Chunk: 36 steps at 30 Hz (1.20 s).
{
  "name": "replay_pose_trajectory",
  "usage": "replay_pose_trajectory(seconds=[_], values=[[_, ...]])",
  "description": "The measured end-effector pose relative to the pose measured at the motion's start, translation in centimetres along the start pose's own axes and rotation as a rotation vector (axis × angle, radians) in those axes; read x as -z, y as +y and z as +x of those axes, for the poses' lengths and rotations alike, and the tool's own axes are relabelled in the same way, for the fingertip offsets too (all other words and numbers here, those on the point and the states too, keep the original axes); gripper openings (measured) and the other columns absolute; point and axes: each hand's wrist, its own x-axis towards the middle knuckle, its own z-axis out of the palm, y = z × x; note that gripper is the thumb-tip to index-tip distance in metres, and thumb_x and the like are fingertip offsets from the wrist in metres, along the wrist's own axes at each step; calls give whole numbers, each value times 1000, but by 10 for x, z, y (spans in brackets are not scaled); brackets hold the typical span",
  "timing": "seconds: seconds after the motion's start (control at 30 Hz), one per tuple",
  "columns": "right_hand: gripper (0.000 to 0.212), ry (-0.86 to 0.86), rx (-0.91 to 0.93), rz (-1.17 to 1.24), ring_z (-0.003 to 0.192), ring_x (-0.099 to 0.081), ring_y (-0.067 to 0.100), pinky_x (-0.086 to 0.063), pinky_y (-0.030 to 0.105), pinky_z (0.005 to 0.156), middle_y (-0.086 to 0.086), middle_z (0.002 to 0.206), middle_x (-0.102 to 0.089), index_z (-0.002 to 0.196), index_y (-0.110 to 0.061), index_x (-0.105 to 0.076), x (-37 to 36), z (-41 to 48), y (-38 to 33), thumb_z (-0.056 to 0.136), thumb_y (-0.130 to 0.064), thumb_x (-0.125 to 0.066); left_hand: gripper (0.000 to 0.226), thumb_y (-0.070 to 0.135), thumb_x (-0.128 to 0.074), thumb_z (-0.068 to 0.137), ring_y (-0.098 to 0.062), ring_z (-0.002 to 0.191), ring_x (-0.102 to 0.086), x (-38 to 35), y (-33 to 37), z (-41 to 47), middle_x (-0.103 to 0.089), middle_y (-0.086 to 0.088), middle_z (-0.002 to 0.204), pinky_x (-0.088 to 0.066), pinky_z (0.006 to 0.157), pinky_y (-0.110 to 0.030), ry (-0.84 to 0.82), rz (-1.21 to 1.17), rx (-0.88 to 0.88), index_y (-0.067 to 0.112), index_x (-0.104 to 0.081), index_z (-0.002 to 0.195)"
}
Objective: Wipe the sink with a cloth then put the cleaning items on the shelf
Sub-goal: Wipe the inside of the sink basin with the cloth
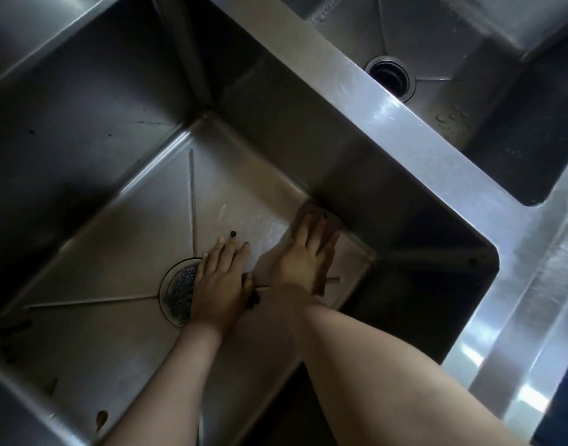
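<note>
I look down into a deep stainless steel sink [121, 162]. My right hand [303, 255] presses a brownish cloth [332, 226] flat on the sink floor, at the foot of the right wall, with its fingers straight and spread. My left hand [223, 275] lies flat on the floor beside the drain, fingers straight. It partly covers a steel wool scrubber [179, 292] that sits in the drain opening [166, 281]. Most of the cloth is hidden under my right hand.
A steel divider [356, 101] separates this basin from a second basin with its own drain [390, 77] at the upper right. A steel rim [517, 300] runs along the right. Dark specks lie on the floor near the left corner [12, 329].
</note>
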Motion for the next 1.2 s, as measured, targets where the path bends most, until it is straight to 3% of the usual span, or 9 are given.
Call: replay_pose_trajectory(seconds=[0.13, 0.3, 0.43, 0.57, 0.7, 0.87, 0.97, 1.1, 1.2], values=[[59, -7, -107, 47, 144, 14, 31, 2, 42, 116, 3, 157, 17, 149, -23, 9, 15, -9, 16, 100, -16, -24, 63, 36, -29, 81, -16, 143, -5, 1, 2, 0, -17, 0, 155, -3, 114, -33, 9, -25, 14, 22, -30, 143], [68, -137, -96, 134, 141, 20, 37, 13, 49, 113, 19, 153, 23, 147, -8, 13, 31, -15, 21, 99, -23, -32, 55, 29, -42, 92, -15, 143, -2, 1, 1, 1, -12, 1, 156, -1, 115, -34, 12, -52, 19, 24, -26, 144], [55, -65, -236, 110, 143, 8, 36, -5, 46, 115, 5, 158, 12, 149, -17, 5, 29, -14, -1, 100, -10, -20, 55, 30, -42, 92, -15, 143, -3, 3, 1, 1, -14, 0, 156, -1, 114, -32, 18, -69, 6, 23, -27, 144], [64, -39, -5, 14, 141, -9, 38, -13, 46, 116, 3, 158, 0, 149, -21, -1, 21, -16, -4, 95, -9, -33, 52, 26, -42, 93, -18, 143, -6, 9, 1, 4, -15, -2, 155, -4, 114, -31, 0, -91, -12, 19, -29, 143], [55, -35, 54, 114, 124, -29, 36, -27, 40, 109, 3, 153, -17, 146, -22, -24, 27, -11, -7, 94, -7, -31, 52, 25, -42, 94, -19, 143, -7, 20, 1, 3, -12, -2, 156, -6, 114, -28, -23, -150, 9, 16, -28, 144], [42, -134, 64, 249, 122, -38, 37, -31, 34, 104, 10, 147, -29, 137, -17, -43, 44, -1, -5, 95, -16, -40, 52, 19, -45, 93, -18, 143, -11, 30, 13, -21, -16, -2, 155, -10, 113, -26, 134, -240, 114, 14, -32, 142], [37, -232, 45, 436, 122, -46, 33, -36, 34, 104, 15, 137, -47, 129, -8, -51, 56, -7, -9, 93, -15, -48, 49, 16, -48, 92, -18, 141, -17, 39, 23, -40, -23, -4, 153, -13, 112, -25, 199, -321, 188, 12, -37, 139], [29, -373, 142, 562, 108, -58, 32, -42, 26, 81, 17, 115, -62, 117, -4, -59, 78, -33, -6, 88, -7, -55, 46, 15, -50, 91, -19, 138, -24, 58, 34, -68, -32, -5, 148, -16, 112, -27, 287, -375, 275, 11, -41, 135], [35, -414, 212, 586, 109, -59, 32, -47, 32, 90, 14, 117, -63, 122, -8, -57, 98, -51, -3, 87, -10, -58, 43, 13, -51, 90, -20, 134, -30, 74, 41, -92, -39, -7, 143, -21, 112, -28, 366, -427, 319, 10, -44, 133]])
